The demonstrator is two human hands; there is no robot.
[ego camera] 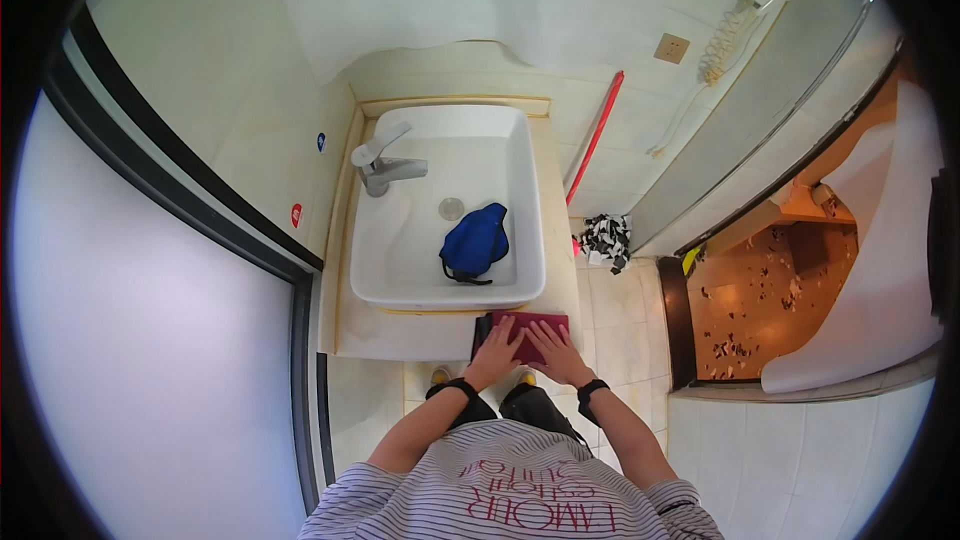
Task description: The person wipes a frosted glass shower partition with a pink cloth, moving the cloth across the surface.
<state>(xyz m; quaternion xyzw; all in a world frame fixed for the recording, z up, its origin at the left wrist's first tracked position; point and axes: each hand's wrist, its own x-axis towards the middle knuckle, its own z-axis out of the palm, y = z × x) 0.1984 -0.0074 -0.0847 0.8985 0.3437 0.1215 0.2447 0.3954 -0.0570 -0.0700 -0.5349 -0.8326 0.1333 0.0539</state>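
A flat dark red item [531, 349], possibly a notebook or folder, lies at the front right corner of the countertop [420, 334]. Along its left side shows a black strip [481, 331]. My left hand [496, 351] rests palm down on its left half, fingers spread. On the right half, my right hand [559, 356] also lies flat with its fingers apart; neither hand grips it. Behind them, a blue cloth item with black cord [474, 241], perhaps a cap or pouch, sits in the white basin [529, 270].
A single-lever faucet [386, 169] stands at the basin's left. A red pole [596, 136] leans right of the counter above a black-and-white mop head [606, 238]. A frosted door [165, 300] is at left. Right, a raised threshold [677, 322] borders a scrap-strewn wooden floor [739, 315].
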